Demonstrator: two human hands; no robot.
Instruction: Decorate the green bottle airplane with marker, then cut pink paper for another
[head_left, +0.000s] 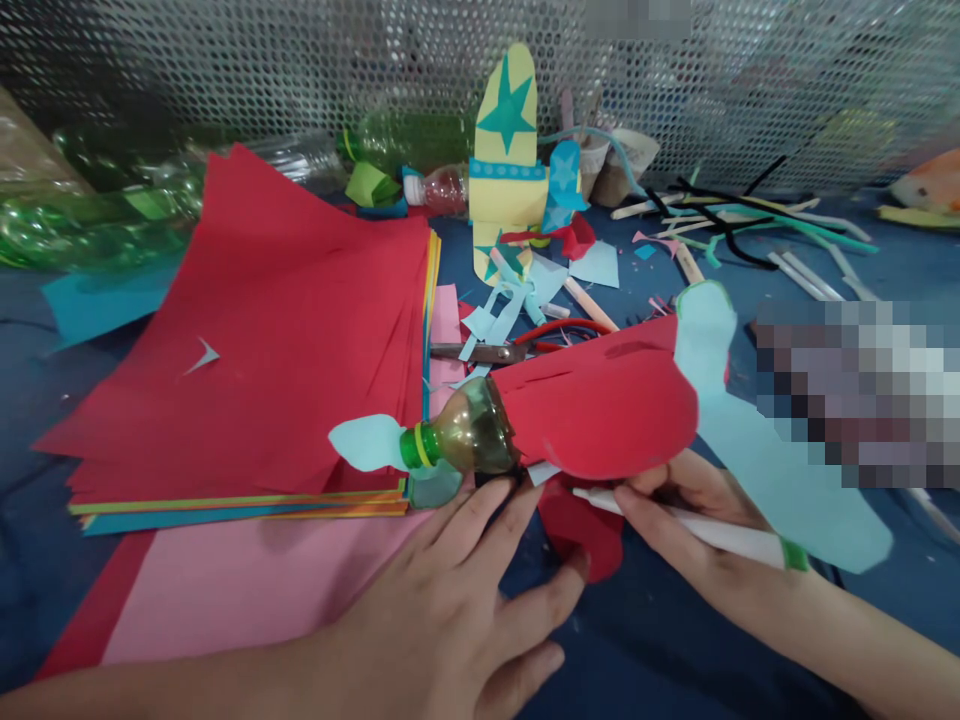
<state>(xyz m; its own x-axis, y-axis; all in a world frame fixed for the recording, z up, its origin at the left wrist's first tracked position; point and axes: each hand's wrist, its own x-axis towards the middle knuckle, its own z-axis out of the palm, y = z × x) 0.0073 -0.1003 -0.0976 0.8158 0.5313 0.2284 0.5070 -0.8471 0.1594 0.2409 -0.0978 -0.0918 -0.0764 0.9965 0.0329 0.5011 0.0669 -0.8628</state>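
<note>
My left hand (480,590) lies with its fingers spread, fingertips against the lower edge of a cut green-brown bottle top (476,430) and near a small dark red paper piece (581,525). Between the fingers of my right hand (694,495) is a white marker (731,535) with a green end, its narrow tip pointing left over the red piece. A larger rounded red paper shape (600,405) extends from the bottle's cut side. Light blue paper pieces stand at both ends: a leaf shape (367,443) by the bottle neck and a long strip (787,470) at the right.
A stack of red and coloured paper (300,330) lies left, with pink paper (255,580) beneath. Red-handled scissors (495,352) lie among paper scraps. Behind are a yellow paper figure with stars (510,195), plastic bottles (420,135), several sticks (750,215) and a perforated metal panel (300,65).
</note>
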